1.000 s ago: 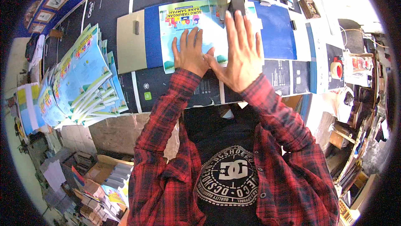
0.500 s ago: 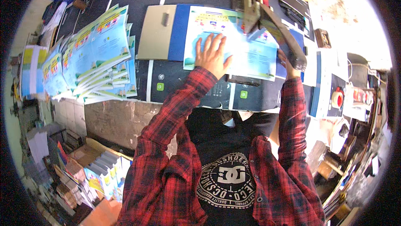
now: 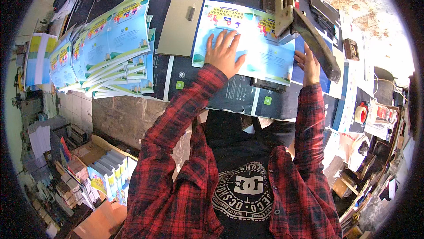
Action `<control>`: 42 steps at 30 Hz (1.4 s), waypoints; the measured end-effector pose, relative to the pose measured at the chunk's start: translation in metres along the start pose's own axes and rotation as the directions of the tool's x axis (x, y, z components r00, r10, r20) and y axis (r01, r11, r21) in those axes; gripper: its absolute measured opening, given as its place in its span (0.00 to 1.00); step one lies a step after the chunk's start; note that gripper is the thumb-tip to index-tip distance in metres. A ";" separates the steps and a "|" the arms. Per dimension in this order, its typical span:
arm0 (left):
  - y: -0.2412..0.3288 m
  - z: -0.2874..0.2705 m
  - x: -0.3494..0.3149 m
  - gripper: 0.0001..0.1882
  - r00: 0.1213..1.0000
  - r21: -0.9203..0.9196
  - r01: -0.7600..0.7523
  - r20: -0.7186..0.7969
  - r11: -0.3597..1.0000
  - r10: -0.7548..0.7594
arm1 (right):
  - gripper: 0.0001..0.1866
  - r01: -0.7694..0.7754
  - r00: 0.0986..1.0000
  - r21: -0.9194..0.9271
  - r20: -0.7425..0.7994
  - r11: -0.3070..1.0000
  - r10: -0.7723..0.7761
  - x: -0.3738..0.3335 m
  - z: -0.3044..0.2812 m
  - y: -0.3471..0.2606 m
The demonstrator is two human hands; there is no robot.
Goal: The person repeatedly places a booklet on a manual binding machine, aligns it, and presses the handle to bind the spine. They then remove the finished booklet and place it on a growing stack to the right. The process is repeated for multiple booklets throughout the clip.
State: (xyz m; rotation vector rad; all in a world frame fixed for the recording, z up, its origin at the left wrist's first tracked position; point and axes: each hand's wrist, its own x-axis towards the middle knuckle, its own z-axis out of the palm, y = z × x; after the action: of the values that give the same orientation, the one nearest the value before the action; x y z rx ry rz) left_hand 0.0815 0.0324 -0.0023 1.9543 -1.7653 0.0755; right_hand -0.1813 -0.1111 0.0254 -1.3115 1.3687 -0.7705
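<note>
A printed cover sheet (image 3: 260, 56), pale blue with colourful artwork, lies unfolded on the worktable. My left hand (image 3: 224, 53) rests on its left half, palm down and fingers spread. Over the sheet's right part reaches the head of a long-arm stapler (image 3: 286, 22), its dark curved lever (image 3: 319, 45) slanting down to the right. My right hand (image 3: 308, 64) is by the sheet's right edge, below the lever, with fingers loosely bent and apart. Nothing shows in its grip; whether its fingertips touch the sheet is unclear. A beige board (image 3: 179, 27) adjoins the sheet's left edge.
Fanned stacks of similar printed sheets (image 3: 112, 40) cover the table's left end. A banded bundle (image 3: 39, 60) stands beyond them. At the right are a roll of tape (image 3: 361, 114) and a small wooden block (image 3: 351, 49). A box of booklets (image 3: 110, 173) sits low at the left.
The sheet has slid left under my left hand, covering the blue strip beside the beige board. My right hand's fingers show more clearly beside the lever. The stapler, blurred before, is now sharp.
</note>
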 end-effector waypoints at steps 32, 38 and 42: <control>-0.011 -0.013 0.005 0.31 1.000 0.016 -0.021 -0.008 1.000 0.021 | 0.53 0.554 0.683 -0.771 0.204 0.315 -0.701 -0.075 0.068 -0.064; -0.020 -0.016 -0.002 0.30 1.000 0.037 -0.018 -0.020 0.999 0.019 | 0.50 0.617 0.682 -0.707 0.260 0.346 -0.684 -0.078 0.068 -0.083; -0.019 -0.015 0.005 0.30 0.996 0.002 -0.073 -0.044 0.997 0.073 | 0.37 0.537 0.816 -0.219 0.378 0.814 -0.437 -0.043 0.022 -0.150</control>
State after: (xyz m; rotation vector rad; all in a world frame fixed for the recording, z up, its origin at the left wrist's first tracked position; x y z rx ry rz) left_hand 0.1050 0.0348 0.0066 1.8743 -1.8075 0.1428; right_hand -0.1229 -0.0942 0.1710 -2.0059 0.9185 -0.6551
